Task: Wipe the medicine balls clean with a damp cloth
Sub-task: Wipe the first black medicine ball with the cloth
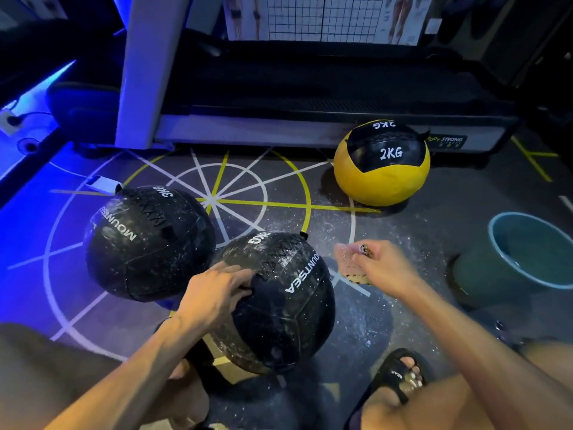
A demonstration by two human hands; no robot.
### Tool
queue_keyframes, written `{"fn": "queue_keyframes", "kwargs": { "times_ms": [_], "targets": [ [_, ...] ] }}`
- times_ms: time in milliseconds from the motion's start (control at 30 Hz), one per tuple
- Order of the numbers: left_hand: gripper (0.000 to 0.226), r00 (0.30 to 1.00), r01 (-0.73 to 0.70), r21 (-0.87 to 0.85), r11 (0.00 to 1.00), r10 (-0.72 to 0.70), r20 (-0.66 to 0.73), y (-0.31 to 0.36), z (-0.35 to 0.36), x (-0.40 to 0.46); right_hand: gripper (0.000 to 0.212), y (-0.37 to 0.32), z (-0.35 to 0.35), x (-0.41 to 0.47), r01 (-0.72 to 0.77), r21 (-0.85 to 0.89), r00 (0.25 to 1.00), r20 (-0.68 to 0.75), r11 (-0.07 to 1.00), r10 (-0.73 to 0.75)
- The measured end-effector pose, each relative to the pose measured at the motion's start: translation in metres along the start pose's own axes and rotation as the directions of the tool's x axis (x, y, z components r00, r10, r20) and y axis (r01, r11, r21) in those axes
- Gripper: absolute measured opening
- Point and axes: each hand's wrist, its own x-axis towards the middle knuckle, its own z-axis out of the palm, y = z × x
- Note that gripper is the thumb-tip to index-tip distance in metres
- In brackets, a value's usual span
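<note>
**On the gym floor: steadying one ball, cloth ready**

At far left, a black ball point(148, 243) is sitting on the floor point(387, 305), speckled with white dust and waiting its turn. Just beside it, touching or nearly so, you are bracing the near ball point(279, 305) with your left hand point(217, 293), fingers spread and pressing its top, likely to stop it rolling. Your right hand point(384, 268) is pinching the pink cloth point(347, 262) just right of that ball, not yet touching it. Farther back, a yellow ball point(381, 178) is resting against the treadmill point(310, 88). At far right, a basin point(527, 252) of water is standing within reach for rinsing. White grit is scattering across the dark, line-marked floor, and blue light is washing the left side.
</note>
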Motion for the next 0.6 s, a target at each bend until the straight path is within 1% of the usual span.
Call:
{"fn": "queue_keyframes", "kwargs": {
  "times_ms": [67, 167, 233, 333, 400, 467, 533, 600],
  "targets": [
    [0.024, 0.995, 0.098, -0.022, 0.995, -0.098, 0.001, -0.009, -0.003, -0.006, 0.025, 0.005, 0.005, -0.005, 0.022, -0.03, 1.0, 0.023, 0.999, -0.021],
    [0.012, 0.967, 0.256, -0.092, 0.962, -0.256, 0.012, -0.016, -0.006, -0.008, 0.027, 0.01, 0.017, -0.01, 0.044, -0.082, 0.996, 0.076, 0.996, -0.038],
    [0.01, 0.948, 0.317, -0.156, 0.935, -0.318, 0.022, -0.014, -0.006, -0.009, 0.026, 0.011, 0.027, -0.008, 0.04, -0.108, 0.995, 0.093, 0.993, -0.03],
    [0.037, 0.926, 0.374, -0.224, 0.9, -0.375, 0.041, -0.005, -0.002, -0.013, 0.026, 0.01, 0.045, 0.0, 0.013, -0.056, 0.999, 0.049, 0.998, -0.01],
    [0.051, 0.896, 0.432, -0.233, 0.871, -0.444, 0.001, -0.001, 0.004, -0.016, 0.025, 0.009, 0.058, 0.004, 0.01, -0.025, 1.0, 0.015, 1.0, -0.01],
    [0.063, 0.875, 0.462, -0.217, 0.86, -0.481, -0.043, 0.0, 0.014, -0.017, 0.027, 0.008, 0.069, 0.005, 0.012, -0.011, 1.0, -0.016, 1.0, -0.012],
    [0.068, 0.866, 0.464, -0.228, 0.856, -0.493, -0.088, -0.001, 0.025, -0.017, 0.028, 0.008, 0.073, 0.006, -0.004, -0.017, 0.999, -0.045, 1.0, 0.003],
    [0.067, 0.859, 0.456, -0.243, 0.856, -0.495, -0.128, -0.004, 0.029, -0.016, 0.028, 0.011, 0.071, 0.007, -0.03, -0.004, 0.997, -0.077, 1.0, 0.029]
  ]
}}
